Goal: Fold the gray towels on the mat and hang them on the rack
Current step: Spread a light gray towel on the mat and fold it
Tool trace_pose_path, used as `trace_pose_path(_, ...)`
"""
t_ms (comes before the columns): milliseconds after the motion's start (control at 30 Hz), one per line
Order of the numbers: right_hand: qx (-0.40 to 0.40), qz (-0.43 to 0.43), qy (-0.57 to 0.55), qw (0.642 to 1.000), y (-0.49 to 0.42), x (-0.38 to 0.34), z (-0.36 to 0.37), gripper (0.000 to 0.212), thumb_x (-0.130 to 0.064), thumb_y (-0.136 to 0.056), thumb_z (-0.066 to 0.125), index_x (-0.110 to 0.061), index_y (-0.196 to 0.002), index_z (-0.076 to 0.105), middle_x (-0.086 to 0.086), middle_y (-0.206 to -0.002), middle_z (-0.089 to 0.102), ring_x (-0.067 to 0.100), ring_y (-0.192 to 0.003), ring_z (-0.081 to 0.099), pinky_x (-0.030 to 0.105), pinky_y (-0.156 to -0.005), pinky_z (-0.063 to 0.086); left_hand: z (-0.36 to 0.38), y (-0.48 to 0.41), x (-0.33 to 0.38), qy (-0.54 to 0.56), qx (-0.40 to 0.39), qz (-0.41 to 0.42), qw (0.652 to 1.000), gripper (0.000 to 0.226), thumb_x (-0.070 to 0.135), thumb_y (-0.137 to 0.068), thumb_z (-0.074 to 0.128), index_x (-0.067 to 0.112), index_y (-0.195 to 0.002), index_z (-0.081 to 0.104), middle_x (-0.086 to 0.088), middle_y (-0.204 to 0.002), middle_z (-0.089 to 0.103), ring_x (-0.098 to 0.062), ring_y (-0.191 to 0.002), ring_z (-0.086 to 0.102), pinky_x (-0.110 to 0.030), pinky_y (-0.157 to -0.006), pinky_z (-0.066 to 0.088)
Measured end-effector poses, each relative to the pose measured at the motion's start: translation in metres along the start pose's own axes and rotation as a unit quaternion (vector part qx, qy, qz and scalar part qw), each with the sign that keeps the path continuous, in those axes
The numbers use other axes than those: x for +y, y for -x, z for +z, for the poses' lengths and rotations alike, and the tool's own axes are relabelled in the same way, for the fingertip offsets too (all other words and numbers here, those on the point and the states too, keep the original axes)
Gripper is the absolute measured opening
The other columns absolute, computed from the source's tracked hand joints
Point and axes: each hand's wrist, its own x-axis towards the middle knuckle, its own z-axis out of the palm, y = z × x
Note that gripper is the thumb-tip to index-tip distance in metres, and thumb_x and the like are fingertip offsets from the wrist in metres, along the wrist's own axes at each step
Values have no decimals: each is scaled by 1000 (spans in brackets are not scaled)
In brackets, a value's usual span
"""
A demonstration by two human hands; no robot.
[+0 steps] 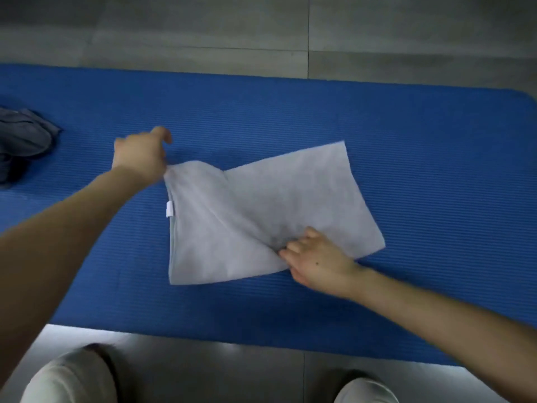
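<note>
Now the light gray cloth towel [261,205] lies half folded in the middle of the blue ribbed foam mat [406,126]. Its near edge is pinched by the right hand [315,257]. The left hand [139,154] curls at the far left corner, but the blur means I cannot tell its grip. Both hands should carry the edge across evenly, then flatten the fold.

Light gray towel [261,216] half-folded on blue mat [406,141]; darker gray towel [23,138] crumpled at left edge.

Open mat [421,146] right of towel [276,205] — crumpled cloth [23,138] far left.
</note>
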Motion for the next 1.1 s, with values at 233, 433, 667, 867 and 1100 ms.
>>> trace_pose_path(233, -54, 22, -7, 998, 32, -9, -10, 59, -56, -72, 65, -17, -117, 61, -3, -98, 67, 18, -81, 61, 32, -79, 40, 37, 91, 15, 22, 17, 342, 939, 30, 36, -80, 51, 14, -95, 65, -8, -84, 60, -31, -77, 57, -38, -68, 52)
trace_pose_path(433, -80, 61, 53, 993, 86, 8, -18, 55, -50, -66, 77, -12, -105, 65, 8, -107, 66, 27, -93, 63, 39, -79, 52, 74, 156, -14, -83, -70, 444, 889, 58, 52, -68, 72, 24, -115, 52, -2, -104, 48, -19, -93, 44, -33, -73, 54)
trace_pose_path(667, 0, 154, -6, 988, 95, -3, -12, 45, 6, -51, 79, -8, -92, 70, 6, -88, 67, 24, -75, 65, 32, -67, 56, 49, 149, -8, -166, -172, 423, 874, 76, 4, -75, 62, 26, -141, 31, -5, -128, 44, -23, -113, 50, -29, -88, 49)
trace_pose_path(867, -221, 229, -210, 925, 97, -16, -57, 24, -17, -85, 58, -29, -104, 66, -17, -91, 62, 0, -83, 55, 18, -73, 43, 18, 143, -21, -153, -348, 371, 847, 50, 17, -89, 46, 43, -131, 44, 15, -120, 49, -6, -112, 46, -15, -94, 35)
trace_pose_path(1100, -145, 376, -475, 782, 94, 9, -93, 25, -7, -87, 62, -30, -95, 68, -13, -96, 70, -6, -89, 62, 11, -81, 47, -20, 104, -37, 67, -427, 146, 890, 41, 50, -59, 55, 21, -84, 69, 2, -84, 68, -6, -79, 60, -22, -81, 45)
